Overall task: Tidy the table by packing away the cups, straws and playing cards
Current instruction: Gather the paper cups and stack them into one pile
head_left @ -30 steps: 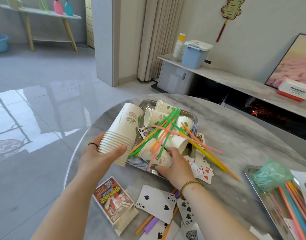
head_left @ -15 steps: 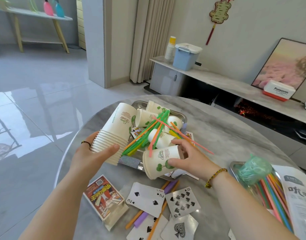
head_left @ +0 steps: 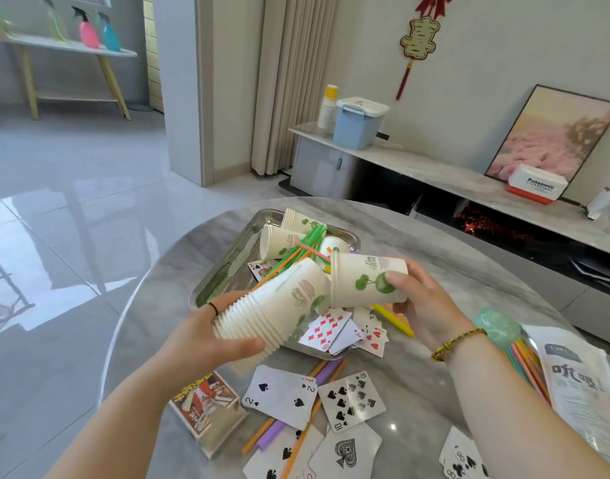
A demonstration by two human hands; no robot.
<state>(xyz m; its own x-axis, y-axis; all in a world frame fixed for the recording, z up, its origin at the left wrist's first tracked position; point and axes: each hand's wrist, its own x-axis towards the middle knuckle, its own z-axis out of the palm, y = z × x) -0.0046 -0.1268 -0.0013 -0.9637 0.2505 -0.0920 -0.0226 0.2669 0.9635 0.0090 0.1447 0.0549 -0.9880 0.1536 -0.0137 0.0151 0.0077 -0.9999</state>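
Holding cup stack (head_left: pixel 279 305) left hand (head_left: pixel 206 337), single cup (head_left: pixel 365 281) right hand (head_left: pixel 424 305).

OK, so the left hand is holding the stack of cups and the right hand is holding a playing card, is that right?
Not quite. The left hand does hold the stack of cups, but the right hand holds a single cup instead, as the head view shows.

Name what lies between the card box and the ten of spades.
In the head view, the two of spades lies between the card box and ten of spades, overlapping purple and orange straws.
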